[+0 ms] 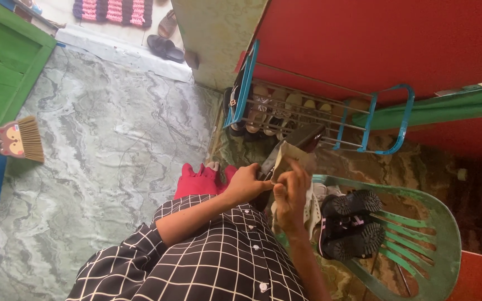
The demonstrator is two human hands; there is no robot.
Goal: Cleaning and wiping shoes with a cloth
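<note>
Shoe: a dark shoe [303, 138] is held up in front of the body, above the edge of the green plastic chair [436, 223] and just before the shoe rack [389, 120]; its upper looks black and dull, with a lighter sole edge partly seen.
Cloth: a crumpled beige cloth [294, 155] is pressed against the near side of the shoe, covering part of it.
Left hand: the left hand [246, 184] is closed around the lower end of the shoe, fingers curled.
Right hand: the right hand [290, 192] is closed on the cloth, one finger raised along it.
Chair seat: a pair of black chunky-soled sandals [350, 223] is laid on the seat, beside pale cloths.
Rack: several pairs of footwear are stored on the blue-framed wire shelves.
Floor: a small broom [20, 139] is seen at the left, on marbled flooring.
</note>
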